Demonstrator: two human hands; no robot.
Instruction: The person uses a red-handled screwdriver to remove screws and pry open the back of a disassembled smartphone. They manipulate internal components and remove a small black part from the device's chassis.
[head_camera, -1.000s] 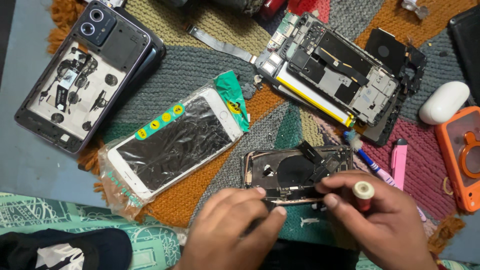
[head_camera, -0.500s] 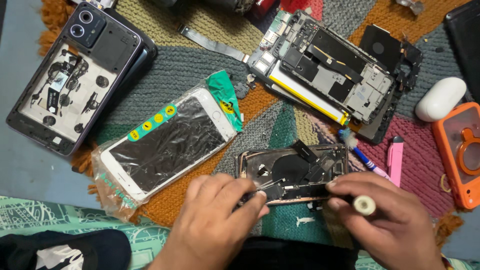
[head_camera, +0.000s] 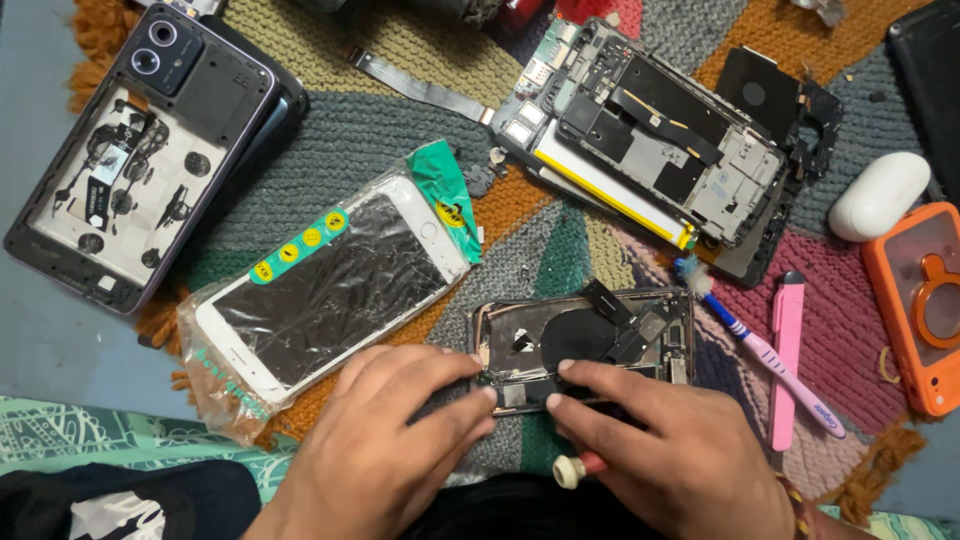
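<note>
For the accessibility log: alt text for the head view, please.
Both hands, the left hand and the right hand, press on an opened phone chassis on a patchwork rug. A bagged white phone lies left; a toothbrush lies right.

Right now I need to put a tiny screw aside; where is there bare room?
Bare grey floor left of the woven mat, below the purple phone shell. Crowded around the open phone under both hands, and right, by toothbrush and pink cutter.
</note>
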